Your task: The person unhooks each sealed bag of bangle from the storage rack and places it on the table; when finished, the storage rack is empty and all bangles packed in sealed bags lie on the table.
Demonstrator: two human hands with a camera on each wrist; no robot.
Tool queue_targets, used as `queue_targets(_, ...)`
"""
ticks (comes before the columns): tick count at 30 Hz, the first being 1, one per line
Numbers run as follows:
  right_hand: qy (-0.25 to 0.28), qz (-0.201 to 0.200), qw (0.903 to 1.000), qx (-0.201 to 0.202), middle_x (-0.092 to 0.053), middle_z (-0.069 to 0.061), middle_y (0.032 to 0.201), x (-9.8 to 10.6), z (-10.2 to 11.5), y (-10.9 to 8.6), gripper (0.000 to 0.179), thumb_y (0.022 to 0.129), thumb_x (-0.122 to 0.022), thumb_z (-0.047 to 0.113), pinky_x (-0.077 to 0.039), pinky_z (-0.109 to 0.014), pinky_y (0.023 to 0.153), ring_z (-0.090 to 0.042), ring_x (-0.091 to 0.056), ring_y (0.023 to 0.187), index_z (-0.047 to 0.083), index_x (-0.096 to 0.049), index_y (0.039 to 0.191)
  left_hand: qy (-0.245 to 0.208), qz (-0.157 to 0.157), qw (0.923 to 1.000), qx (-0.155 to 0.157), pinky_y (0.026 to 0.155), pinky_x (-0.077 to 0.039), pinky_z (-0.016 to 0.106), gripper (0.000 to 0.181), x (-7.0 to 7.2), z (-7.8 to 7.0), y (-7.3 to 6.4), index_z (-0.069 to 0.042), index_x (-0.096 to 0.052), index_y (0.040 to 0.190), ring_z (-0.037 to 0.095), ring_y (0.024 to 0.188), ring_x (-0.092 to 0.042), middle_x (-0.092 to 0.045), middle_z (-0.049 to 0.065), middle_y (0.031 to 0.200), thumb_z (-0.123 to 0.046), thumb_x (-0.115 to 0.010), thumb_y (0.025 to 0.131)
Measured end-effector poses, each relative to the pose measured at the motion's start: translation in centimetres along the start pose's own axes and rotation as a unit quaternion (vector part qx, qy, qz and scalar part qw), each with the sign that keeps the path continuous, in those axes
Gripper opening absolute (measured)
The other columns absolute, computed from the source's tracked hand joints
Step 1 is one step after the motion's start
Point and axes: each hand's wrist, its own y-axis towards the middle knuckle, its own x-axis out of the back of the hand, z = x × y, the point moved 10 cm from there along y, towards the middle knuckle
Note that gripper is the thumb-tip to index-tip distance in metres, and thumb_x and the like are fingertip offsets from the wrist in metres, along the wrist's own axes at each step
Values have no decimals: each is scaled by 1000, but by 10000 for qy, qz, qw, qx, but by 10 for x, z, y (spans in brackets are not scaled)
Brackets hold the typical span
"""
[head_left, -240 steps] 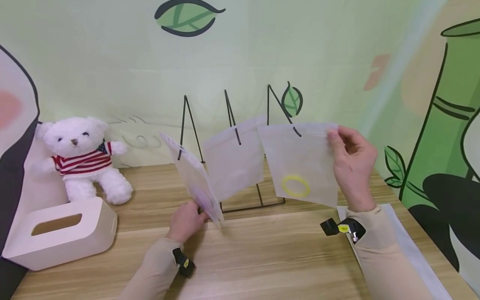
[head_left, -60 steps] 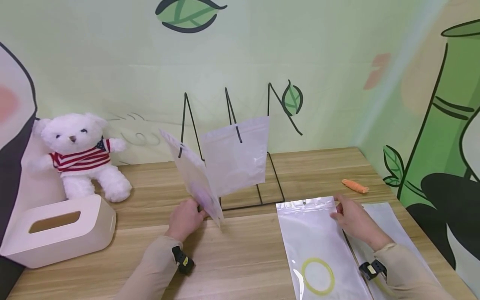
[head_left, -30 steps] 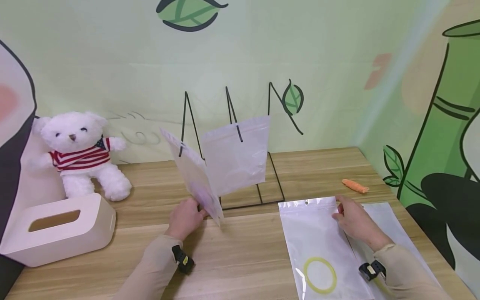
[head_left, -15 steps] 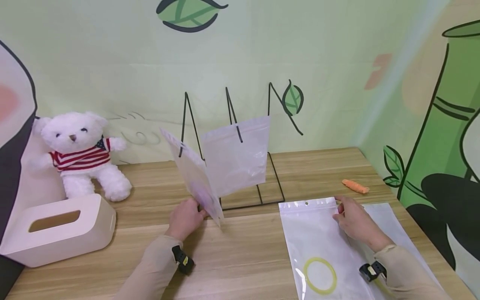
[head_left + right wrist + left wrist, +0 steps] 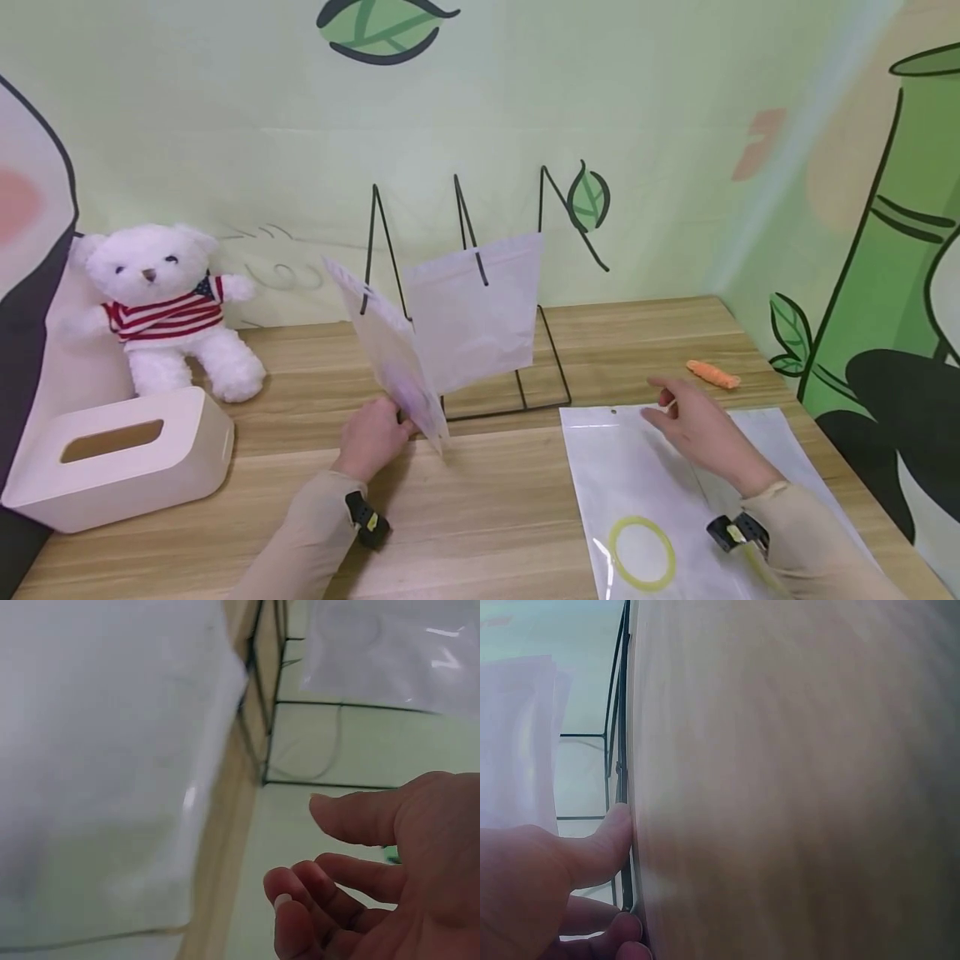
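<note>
Honestly, the shaky part looks to be the wire rack [image 5: 480, 292]: the left hand [image 5: 372, 435] pinches the bottom of the leftmost hanging pouch [image 5: 390, 358] and pulls it askew, so I'd guess a tug could slip it off its prong or tip the rack. The right hand [image 5: 693, 421] hovers, fingers loose and holding nothing, above the top edge of the clear pouch with the yellow ring [image 5: 637, 492], which lies flat on the table [image 5: 495, 517], overlapping another pouch [image 5: 780, 442]; slick plastic may slide.
</note>
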Motion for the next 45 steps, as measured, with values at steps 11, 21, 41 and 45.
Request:
queue_targets(11, 574, -862, 9900, 961, -59, -10, 103, 17, 81, 25, 35, 98, -58, 19, -48, -39, 75, -22, -55, 92, -2, -56, 127, 80, -135, 9998, -78, 51, -43, 44, 23, 3, 4, -1, -12, -65, 78, 25, 64, -57, -65, 10, 78, -33, -71, 85)
queue_targets(21, 1818, -1737, 9612, 1137, -56, -16, 119, 30, 115, 49, 39, 98, -59, 20, -47, -44, 88, -30, -53, 110, -1, -54, 130, 95, -129, 9998, -112, 50, -43, 44, 23, 3, 0, 1, -12, -63, 74, 25, 62, -55, -63, 10, 75, -31, -70, 85)
queue_targets(41, 2735, -1649, 9432, 909, -49, -20, 140, 12, 132, 82, 47, 100, -54, 17, -38, -36, 104, -29, -47, 129, -3, -42, 140, 3, -157, 9997, -189, 51, -42, 43, 22, 1, -3, -1, -12, -64, 74, 24, 61, -53, -63, 8, 74, -30, -72, 84)
queue_targets(45, 2811, -1618, 9417, 897, -51, -19, 137, 13, 133, 85, 45, 100, -55, 17, -41, -37, 102, -29, -49, 126, -2, -45, 139, 30, -107, 9998, -137, 52, -43, 44, 22, 1, -3, -1, -13, -64, 75, 25, 63, -55, -64, 9, 75, -32, -71, 84)
